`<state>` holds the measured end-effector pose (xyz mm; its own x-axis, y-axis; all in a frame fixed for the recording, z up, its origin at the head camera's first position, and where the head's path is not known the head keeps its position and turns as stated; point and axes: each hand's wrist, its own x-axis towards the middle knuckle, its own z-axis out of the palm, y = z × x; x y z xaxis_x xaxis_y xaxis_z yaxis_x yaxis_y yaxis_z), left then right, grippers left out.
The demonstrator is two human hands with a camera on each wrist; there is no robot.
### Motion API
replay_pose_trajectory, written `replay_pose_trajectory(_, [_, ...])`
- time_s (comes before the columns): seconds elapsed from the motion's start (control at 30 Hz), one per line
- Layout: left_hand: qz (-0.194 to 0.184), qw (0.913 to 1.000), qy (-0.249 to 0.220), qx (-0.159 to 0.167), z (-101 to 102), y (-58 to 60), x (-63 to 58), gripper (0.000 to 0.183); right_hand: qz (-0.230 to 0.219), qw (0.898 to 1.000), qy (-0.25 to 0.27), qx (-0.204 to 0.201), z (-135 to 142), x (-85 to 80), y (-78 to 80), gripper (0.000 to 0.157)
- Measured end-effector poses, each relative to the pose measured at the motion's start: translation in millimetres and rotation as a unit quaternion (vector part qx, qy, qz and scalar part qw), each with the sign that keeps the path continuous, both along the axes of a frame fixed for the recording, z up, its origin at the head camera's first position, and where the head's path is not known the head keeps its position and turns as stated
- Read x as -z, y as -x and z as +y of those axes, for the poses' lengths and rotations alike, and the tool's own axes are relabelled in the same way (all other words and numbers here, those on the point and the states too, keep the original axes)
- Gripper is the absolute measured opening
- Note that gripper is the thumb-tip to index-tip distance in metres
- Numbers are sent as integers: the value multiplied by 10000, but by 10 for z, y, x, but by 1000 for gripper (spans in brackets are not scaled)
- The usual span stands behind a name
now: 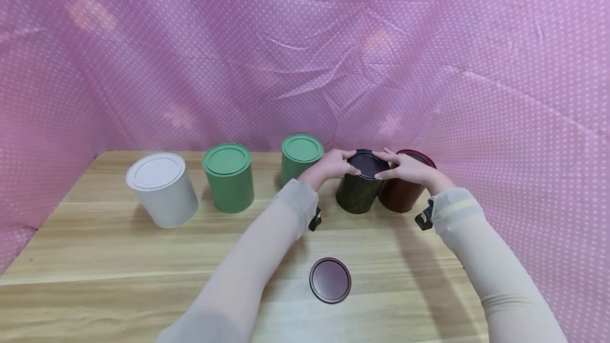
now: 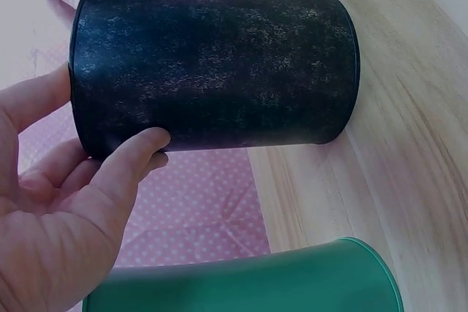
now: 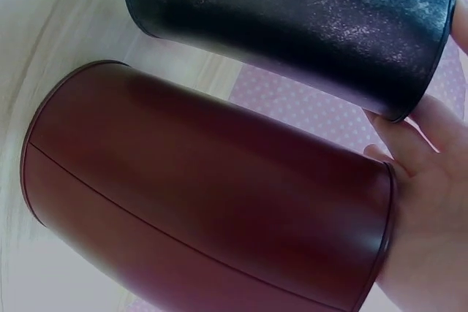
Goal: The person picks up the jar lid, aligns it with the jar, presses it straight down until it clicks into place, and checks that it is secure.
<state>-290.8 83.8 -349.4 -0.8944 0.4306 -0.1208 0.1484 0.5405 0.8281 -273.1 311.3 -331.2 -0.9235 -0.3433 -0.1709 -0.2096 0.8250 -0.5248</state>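
My left hand (image 1: 330,167) holds the upper edge of a black mottled tin (image 1: 357,195) from its left side. In the left wrist view its thumb (image 2: 142,153) lies on the tin's wall near the top. From the other side my right hand (image 1: 407,168) grips the same tin by its rim, fingers spread around the dark lid (image 1: 368,164). Close beside it on the right stands a dark red tin (image 3: 212,188), partly behind my right hand. A dark red round lid (image 1: 330,280) lies flat on the table in front of the tins.
Left of the black tin stand two green tins with lids, one (image 1: 302,150) partly behind my left hand, the other (image 1: 229,179) farther left. A white lidded tin (image 1: 164,192) is at the far left. Pink dotted cloth (image 1: 286,57) hangs behind the wooden table (image 1: 119,290).
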Motion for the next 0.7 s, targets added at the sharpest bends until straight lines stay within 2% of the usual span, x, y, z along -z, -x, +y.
replay_pose_trajectory(0.2, [-125,9998,-176,-13,-8,-7,16,66,7,10000,-65,0,-13,2,8,78])
replay_pose_trajectory(0.33, [-81,9999,-123,-14,-17,-10,32,66,4,10000,-93,5,-22,17,13,78])
replay_pose_trajectory(0.5, [-122,9998,-111,119,-19,16,37,67,50,9998,-204,14,-16,23,-2,78])
replay_pose_trajectory(0.7, [392,9982,341,311,-51,40,-5,68,289,9995,-88,6,-42,-5,-22,75])
